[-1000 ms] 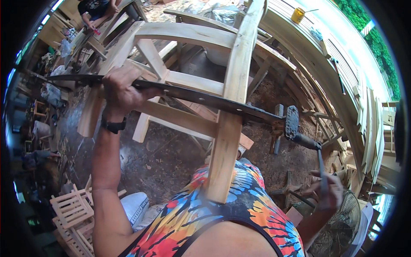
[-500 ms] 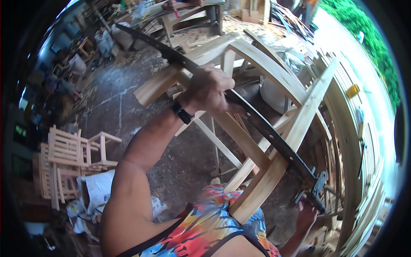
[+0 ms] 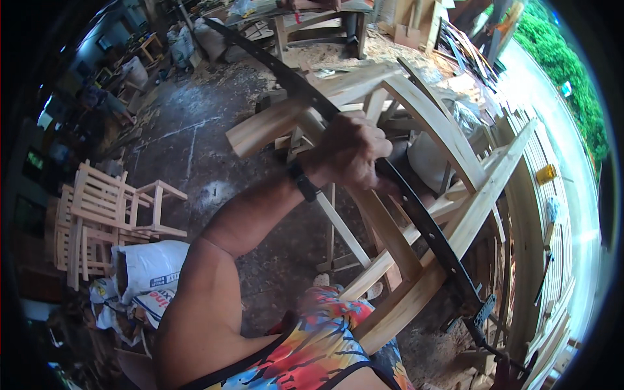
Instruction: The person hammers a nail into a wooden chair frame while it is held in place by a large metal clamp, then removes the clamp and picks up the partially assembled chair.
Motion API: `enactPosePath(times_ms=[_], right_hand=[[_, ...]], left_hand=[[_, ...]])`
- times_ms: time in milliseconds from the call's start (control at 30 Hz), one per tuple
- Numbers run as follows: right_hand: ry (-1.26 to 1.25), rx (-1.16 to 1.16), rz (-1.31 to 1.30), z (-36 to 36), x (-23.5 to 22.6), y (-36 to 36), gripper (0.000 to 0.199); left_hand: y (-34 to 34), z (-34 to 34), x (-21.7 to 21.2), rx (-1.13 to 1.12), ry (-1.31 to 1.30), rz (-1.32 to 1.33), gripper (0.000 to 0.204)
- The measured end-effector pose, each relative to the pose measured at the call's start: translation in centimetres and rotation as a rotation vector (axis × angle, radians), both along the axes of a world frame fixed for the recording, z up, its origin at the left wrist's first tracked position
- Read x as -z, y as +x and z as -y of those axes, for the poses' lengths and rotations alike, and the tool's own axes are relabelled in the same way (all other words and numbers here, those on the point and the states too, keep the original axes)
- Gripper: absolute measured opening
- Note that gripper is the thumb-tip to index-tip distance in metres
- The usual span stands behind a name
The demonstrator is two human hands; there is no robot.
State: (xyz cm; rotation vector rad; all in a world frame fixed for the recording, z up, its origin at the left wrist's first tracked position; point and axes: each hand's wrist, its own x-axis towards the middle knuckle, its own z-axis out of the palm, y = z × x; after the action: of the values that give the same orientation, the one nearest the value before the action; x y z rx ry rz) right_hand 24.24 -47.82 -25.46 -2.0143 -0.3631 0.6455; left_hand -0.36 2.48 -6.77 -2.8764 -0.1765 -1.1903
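Left hand is wrapped firmly around the middle of a dark bar clamp, at the centre of the picture. Right hand is a dim blur at the lower right edge, by the crank handle; whether its fingers close on it, I cannot tell. The bar slants from upper left to lower right across a pale wooden frame, which takes up the centre and right. The step in hand seems to be fitting the clamp across this frame and working its screw end. The next move probably calls for a steady left grip, with the clamp head kept in line with the near post. The wood looks bare and unfinished, its grain showing; a curved rail spans the upper part, and the near post ends close to the multicoloured top.
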Motion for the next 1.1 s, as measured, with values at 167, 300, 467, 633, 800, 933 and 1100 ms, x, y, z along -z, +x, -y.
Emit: enactPosePath(times_ms=[167,300,467,633,800,933,1100], right_hand=[[0.017,-0.216,0.114,-8.8,0.9,1.1,0.049],[0.043,-0.337,0.169,-15.5,0.9,1.2,0.048],[0.048,-0.460,0.198,-19.0,0.6,0.2,0.045],[0.045,-0.497,0.203,-19.9,0.6,0.3,0.043],[0.042,-0.504,0.208,-20.1,0.7,0.4,0.041],[0.042,-0.499,0.201,-19.8,1.2,0.3,0.039],[0.020,-0.478,0.184,-18.9,1.6,0.4,0.037]], left_hand=[[-0.5,0.5,1.3,0.088,-0.063,0.068,0.069],[1.0,2.1,-0.4,-0.038,-0.105,-0.066,0.065],[-0.6,2.7,0.0,-0.122,-0.088,-0.024,0.069],[0.0,2.2,0.5,-0.081,-0.072,0.021,0.073],[0.5,2.1,0.5,-0.066,-0.090,0.028,0.073],[0.5,2.3,0.5,-0.081,-0.088,0.041,0.072],[0.5,2.2,0.7,-0.063,-0.102,0.046,0.067]])
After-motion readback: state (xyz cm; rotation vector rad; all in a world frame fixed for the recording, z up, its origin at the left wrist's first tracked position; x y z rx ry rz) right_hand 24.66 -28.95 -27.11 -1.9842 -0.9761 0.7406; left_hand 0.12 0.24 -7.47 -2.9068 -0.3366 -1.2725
